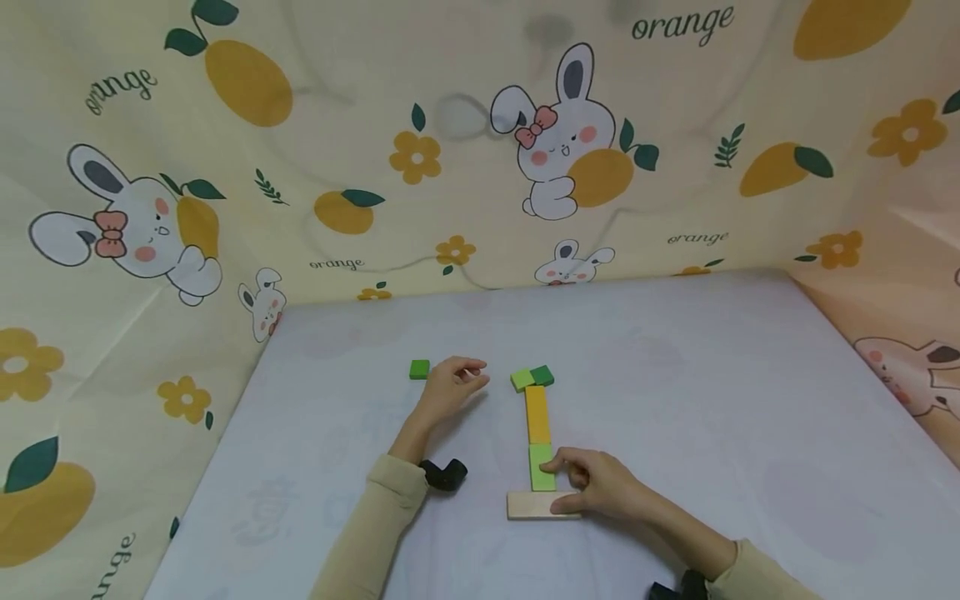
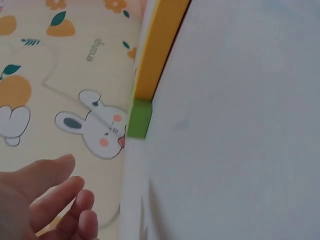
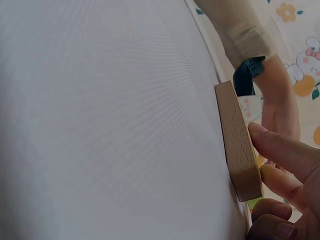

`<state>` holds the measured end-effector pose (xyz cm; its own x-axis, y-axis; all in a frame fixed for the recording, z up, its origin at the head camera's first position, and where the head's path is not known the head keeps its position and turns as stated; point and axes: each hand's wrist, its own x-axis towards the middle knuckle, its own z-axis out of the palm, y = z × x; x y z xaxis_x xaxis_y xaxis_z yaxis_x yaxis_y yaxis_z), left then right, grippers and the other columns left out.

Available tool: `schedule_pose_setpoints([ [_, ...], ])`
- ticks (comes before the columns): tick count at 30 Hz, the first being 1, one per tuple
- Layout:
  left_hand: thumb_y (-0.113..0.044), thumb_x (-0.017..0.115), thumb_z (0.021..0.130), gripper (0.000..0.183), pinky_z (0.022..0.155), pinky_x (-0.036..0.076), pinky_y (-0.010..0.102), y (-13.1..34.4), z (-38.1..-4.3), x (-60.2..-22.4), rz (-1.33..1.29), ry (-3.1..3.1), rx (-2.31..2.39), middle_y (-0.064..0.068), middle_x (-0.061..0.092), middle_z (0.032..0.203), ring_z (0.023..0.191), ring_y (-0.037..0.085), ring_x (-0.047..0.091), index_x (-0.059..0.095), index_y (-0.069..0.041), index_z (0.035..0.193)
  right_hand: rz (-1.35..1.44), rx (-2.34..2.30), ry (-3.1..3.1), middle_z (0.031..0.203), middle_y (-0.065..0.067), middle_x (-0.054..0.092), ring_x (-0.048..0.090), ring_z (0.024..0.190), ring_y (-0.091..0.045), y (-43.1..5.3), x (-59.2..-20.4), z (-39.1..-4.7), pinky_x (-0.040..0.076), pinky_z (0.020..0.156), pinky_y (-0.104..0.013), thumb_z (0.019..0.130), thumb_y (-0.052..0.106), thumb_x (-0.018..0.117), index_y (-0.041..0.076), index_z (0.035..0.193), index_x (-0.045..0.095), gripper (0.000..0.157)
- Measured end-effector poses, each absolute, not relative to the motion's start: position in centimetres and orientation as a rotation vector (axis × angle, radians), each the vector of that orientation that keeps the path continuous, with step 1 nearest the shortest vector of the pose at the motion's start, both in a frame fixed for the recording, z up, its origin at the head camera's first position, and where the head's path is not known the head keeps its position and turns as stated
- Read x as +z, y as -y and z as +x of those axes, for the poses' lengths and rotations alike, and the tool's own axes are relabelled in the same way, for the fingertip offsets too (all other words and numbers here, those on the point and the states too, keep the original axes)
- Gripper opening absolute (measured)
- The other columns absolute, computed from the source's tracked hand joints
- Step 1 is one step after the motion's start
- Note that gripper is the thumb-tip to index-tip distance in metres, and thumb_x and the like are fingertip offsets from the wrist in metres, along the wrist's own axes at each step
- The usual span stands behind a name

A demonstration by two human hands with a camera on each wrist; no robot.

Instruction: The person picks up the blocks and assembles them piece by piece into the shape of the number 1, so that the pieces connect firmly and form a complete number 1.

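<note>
My left hand hovers over the cloth with fingers loosely bent and holds nothing. A small green block lies just behind it on the left. My right hand rests fingertips on two blocks: the thumb lies on a plain wooden block, the index finger on a light green block. That green block runs straight back from the wooden one to a yellow block. Beyond the yellow block sit a light green square and a dark green one, angled. In the right wrist view, the thumb touches the wooden block's edge.
A white cloth covers the work surface. Behind and beside it hangs a cream curtain printed with rabbits and oranges. Black wrist mounts are on both wrists, the left one close to the cloth.
</note>
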<state>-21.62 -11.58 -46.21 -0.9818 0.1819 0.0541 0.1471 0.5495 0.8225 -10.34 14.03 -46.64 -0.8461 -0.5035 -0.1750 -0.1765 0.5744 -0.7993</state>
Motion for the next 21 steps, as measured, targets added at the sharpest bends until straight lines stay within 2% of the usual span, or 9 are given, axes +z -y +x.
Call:
schedule_pose_setpoints([
  [5,-0.011,0.071,0.085,0.027,0.070,0.044,0.018,13.1,-21.4,-46.0,0.291,-2.758,1.538,0.017,0.067,0.098,0.084,0.019,0.059,0.069,0.001,0.109,-0.556,-1.182,-2.414,0.064,0.006,0.032,0.029,0.060,-0.001,-14.1,-46.7,-10.3,0.024,0.055,-0.019,0.072,0.029,0.083,0.012,0.109,0.068,0.043],
  [13,-0.010,0.073,0.084,0.024,0.068,0.043,0.016,15.4,-21.4,-46.0,0.265,-2.894,1.543,0.017,0.068,0.095,0.078,0.014,0.056,0.071,-0.001,0.106,-0.574,-1.202,-2.402,0.064,0.007,0.032,0.029,0.059,0.000,-14.2,-46.8,-10.4,0.025,0.055,-0.018,0.072,0.027,0.083,0.011,0.109,0.067,0.043],
  [21,-0.011,0.072,0.084,0.028,0.068,0.044,0.015,18.2,-22.4,-46.1,0.252,-2.946,1.474,0.019,0.066,0.096,0.083,0.022,0.058,0.069,0.002,0.108,-0.569,-1.208,-2.393,0.065,0.006,0.034,0.030,0.060,-0.001,-14.1,-46.7,-10.4,0.025,0.056,-0.018,0.072,0.027,0.083,0.011,0.108,0.067,0.043],
])
